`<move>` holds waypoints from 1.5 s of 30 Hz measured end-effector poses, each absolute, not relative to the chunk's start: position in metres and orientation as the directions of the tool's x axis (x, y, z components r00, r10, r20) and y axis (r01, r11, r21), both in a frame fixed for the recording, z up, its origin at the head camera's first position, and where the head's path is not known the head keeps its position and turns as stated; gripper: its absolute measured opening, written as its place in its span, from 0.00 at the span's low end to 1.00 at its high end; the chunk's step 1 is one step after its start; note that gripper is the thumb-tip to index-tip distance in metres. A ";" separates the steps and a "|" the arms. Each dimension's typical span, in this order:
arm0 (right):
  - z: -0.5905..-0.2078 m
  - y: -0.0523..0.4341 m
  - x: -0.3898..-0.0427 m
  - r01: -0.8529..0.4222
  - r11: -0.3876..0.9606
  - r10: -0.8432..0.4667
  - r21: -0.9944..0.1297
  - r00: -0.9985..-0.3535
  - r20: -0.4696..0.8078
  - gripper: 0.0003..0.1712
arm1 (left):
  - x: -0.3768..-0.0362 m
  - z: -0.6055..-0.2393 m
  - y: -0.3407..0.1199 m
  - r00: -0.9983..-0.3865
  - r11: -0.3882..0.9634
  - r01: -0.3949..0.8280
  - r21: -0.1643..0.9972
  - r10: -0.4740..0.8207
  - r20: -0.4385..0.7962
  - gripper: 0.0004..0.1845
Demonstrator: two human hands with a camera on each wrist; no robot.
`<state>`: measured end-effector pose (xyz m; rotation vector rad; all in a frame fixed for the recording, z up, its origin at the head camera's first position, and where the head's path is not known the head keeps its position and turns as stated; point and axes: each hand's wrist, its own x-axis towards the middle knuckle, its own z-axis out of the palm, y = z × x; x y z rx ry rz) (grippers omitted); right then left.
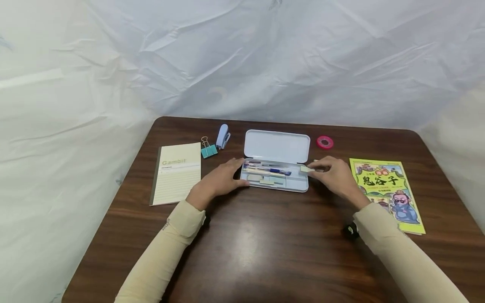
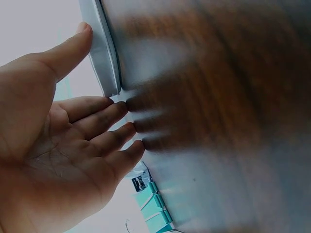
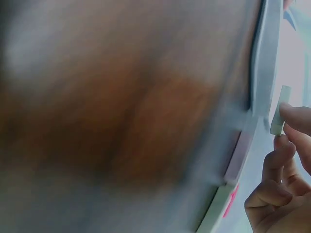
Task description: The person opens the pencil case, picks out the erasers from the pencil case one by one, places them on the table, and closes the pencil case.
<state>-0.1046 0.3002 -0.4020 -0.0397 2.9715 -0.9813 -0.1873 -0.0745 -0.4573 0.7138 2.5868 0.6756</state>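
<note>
1. Both forearms in cream sleeves reach forward from the bottom edge, angling in toward each other

2. Left hand point(image 1: 217, 182) lies low, palm down, fingers stretched forward and close together, thumb pointing out ahead

3. From the left wrist view, that palm is open, four fingers point(image 2: 104, 128) nearly straight, thumb spread apart from them

4. Right hand point(image 1: 335, 176) is knuckles up, wrist slightly bent, fingers drawn in toward the thumb

5. The right wrist view shows fingertips point(image 3: 294, 116) pinched together, the remaining fingers curled below

A study desk is sitting inside a makeshift recording booth. Crumpled white sheeting point(image 1: 242, 59) is draping behind the wooden table point(image 1: 265, 252), stationery lying about.
</note>
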 end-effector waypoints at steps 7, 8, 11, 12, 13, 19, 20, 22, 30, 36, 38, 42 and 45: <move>-0.409 0.318 -0.091 -0.008 0.817 -0.004 -0.577 -1.000 0.008 0.16 | -0.189 -0.460 -0.077 -0.804 0.756 0.387 0.528 0.557 -0.207 0.54; -0.409 0.321 -0.089 -0.011 0.819 -0.005 -0.574 -1.000 0.011 0.16 | -0.190 -0.461 -0.077 -0.805 0.758 0.386 0.526 0.555 -0.209 0.54; -0.412 0.327 -0.085 -0.006 0.818 -0.002 -0.575 -1.000 0.007 0.15 | -0.191 -0.464 -0.076 -0.805 0.765 0.387 0.515 0.552 -0.215 0.54; -0.412 0.329 -0.084 0.000 0.819 -0.001 -0.574 -1.000 -0.001 0.15 | -0.192 -0.465 -0.076 -0.806 0.766 0.388 0.513 0.552 -0.214 0.54; -0.412 0.330 -0.083 0.005 0.822 0.000 -0.570 -1.000 -0.008 0.15 | -0.193 -0.466 -0.076 -0.806 0.766 0.388 0.513 0.552 -0.215 0.54; -0.413 0.333 -0.082 0.034 0.835 0.012 -0.549 -0.999 -0.044 0.17 | -0.196 -0.470 -0.076 -0.806 0.764 0.389 0.515 0.553 -0.212 0.54; -0.413 0.333 -0.082 0.036 0.836 0.012 -0.548 -0.999 -0.049 0.17 | -0.196 -0.470 -0.076 -0.806 0.764 0.389 0.514 0.553 -0.212 0.54; -0.413 0.333 -0.082 0.041 0.838 0.011 -0.544 -0.998 -0.058 0.17 | -0.195 -0.470 -0.075 -0.806 0.765 0.389 0.514 0.552 -0.212 0.54; -0.413 0.332 -0.082 0.056 0.846 0.012 -0.530 -0.996 -0.086 0.18 | -0.187 -0.456 -0.076 -0.809 0.764 0.383 0.520 0.549 -0.212 0.54; -0.412 0.331 -0.082 0.055 0.849 0.011 -0.525 -0.996 -0.088 0.18 | -0.178 -0.437 -0.074 -0.804 0.765 0.364 0.532 0.546 -0.235 0.53; -0.412 0.330 -0.082 0.058 0.850 0.013 -0.523 -0.996 -0.090 0.18 | -0.177 -0.435 -0.074 -0.803 0.765 0.362 0.533 0.546 -0.238 0.53; -0.410 0.328 -0.082 0.068 0.846 0.021 -0.529 -0.995 -0.095 0.17 | -0.181 -0.443 -0.075 -0.804 0.765 0.360 0.534 0.545 -0.239 0.53; -0.406 0.325 -0.082 0.071 0.840 0.026 -0.537 -0.996 -0.090 0.17 | -0.185 -0.452 -0.075 -0.805 0.767 0.372 0.523 0.548 -0.230 0.54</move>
